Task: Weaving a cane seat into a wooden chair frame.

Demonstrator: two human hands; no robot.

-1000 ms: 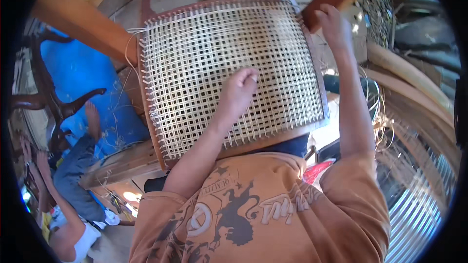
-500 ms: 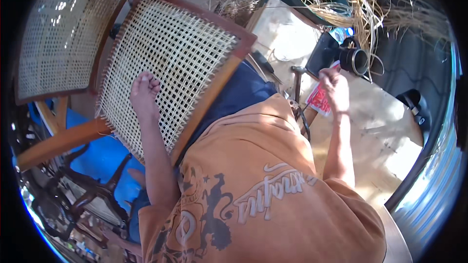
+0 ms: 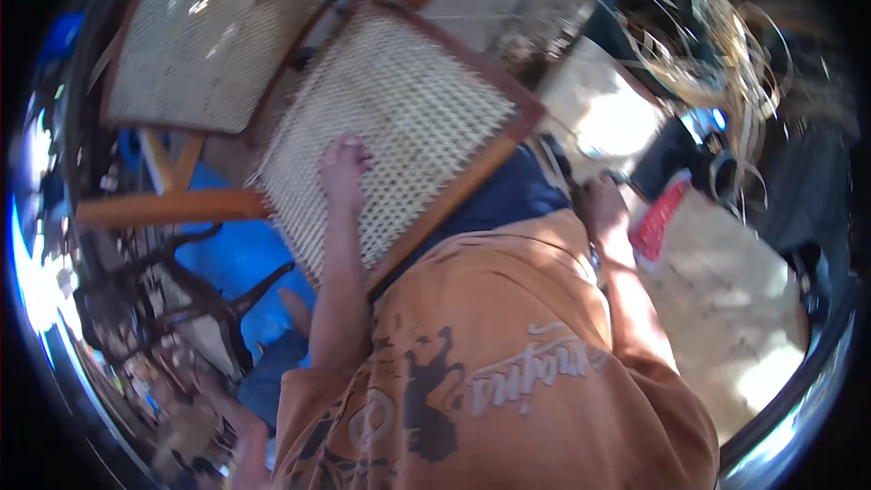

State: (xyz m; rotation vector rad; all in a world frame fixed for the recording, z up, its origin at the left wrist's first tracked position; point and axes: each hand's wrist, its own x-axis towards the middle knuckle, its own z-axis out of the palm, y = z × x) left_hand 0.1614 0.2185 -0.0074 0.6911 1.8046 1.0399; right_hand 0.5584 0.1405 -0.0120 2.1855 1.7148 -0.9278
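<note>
A woven seat (image 3: 435, 122) aslant beneath a curled left hand (image 3: 346, 163)

A flat, pale board (image 3: 726, 299), sunlit in patches, spread to the person's right. The seat lay in front of the lap, left of the board: a four-sided panel of pale, close-woven cane within red-brown wood, a smooth orange-brown rail (image 3: 445, 204) along its near edge. Its long axis slanted from lower left to upper right, and that near edge faced the lap. A backrest (image 3: 209, 45), finely woven with a glossy sheen, stood beyond the seat's left side. A straight, squared wooden bar (image 3: 172, 208) pointed left from the seat's left corner. Thin, tan strands (image 3: 760, 95) looped loosely past the board's far end.

The left hand was narrow, its fingers bent inward. The right hand (image 3: 605, 204) was at the board's near side, beside a red packet (image 3: 658, 222); blur and shadow made it impossible to tell how its fingers stood or what they held.
</note>
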